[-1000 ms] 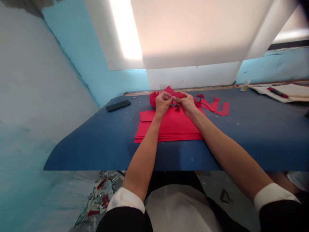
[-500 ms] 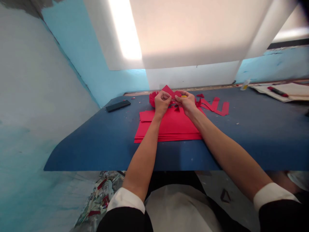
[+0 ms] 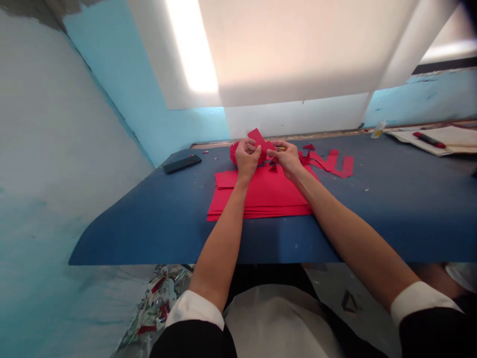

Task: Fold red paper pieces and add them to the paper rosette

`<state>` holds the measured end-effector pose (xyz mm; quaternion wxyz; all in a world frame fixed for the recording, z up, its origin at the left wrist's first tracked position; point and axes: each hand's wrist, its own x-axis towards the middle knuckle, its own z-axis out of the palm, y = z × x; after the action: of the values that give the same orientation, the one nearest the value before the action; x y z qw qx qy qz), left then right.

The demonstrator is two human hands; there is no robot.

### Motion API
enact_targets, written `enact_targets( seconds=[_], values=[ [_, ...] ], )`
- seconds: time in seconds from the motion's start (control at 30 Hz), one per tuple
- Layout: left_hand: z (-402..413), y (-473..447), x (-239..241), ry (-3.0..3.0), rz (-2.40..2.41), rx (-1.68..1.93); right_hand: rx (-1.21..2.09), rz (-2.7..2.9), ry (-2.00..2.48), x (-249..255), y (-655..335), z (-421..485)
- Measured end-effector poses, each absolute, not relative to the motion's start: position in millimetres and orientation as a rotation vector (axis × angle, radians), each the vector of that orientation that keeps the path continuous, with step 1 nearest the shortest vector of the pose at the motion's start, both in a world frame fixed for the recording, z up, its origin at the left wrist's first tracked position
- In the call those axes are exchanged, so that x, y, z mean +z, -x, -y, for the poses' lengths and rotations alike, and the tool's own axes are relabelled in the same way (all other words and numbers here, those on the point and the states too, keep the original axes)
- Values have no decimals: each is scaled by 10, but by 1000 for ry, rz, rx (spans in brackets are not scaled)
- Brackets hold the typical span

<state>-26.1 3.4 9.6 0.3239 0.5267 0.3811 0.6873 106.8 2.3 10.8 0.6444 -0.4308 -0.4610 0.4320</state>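
Observation:
Both my hands meet over the far end of a stack of red paper sheets (image 3: 261, 196) on the blue table (image 3: 149, 219). My left hand (image 3: 246, 156) is closed, pinching a small folded red paper piece (image 3: 258, 136) that sticks up between the hands. My right hand (image 3: 286, 158) is closed on the same piece from the right. A red fringed paper shape (image 3: 234, 149) lies just behind my left hand. Something small and yellow shows behind my right hand; I cannot make it out.
Red paper strips and scraps (image 3: 331, 164) lie right of my hands. A black phone (image 3: 182, 163) rests at the table's far left. Far right are a white sheet with a red marker (image 3: 428, 140) and a small glue bottle (image 3: 378, 130). Paper waste (image 3: 152, 308) lies on the floor.
My hands have drawn slightly closer and the red piece now stands more upright, raised between them. The rest is as before.

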Motion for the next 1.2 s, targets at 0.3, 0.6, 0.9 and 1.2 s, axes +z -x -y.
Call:
enact_targets(
  seconds=[0.3, 0.6, 0.9, 1.2],
  values=[
    [-57, 260, 68, -1314, -963, 1798, 995, 999, 991, 140, -1069, -5],
    [-47, 239, 80, -1231, -877, 1841, 983, 1021, 951, 134, -1056, -20],
    [-97, 276, 73, -1230, -879, 1884, 799, 1348, 890, 37, -1069, -124],
    [-125, 296, 92, -1351, -940, 1868, 519, 1538, 983, -2, -1097, -104]
  ],
)
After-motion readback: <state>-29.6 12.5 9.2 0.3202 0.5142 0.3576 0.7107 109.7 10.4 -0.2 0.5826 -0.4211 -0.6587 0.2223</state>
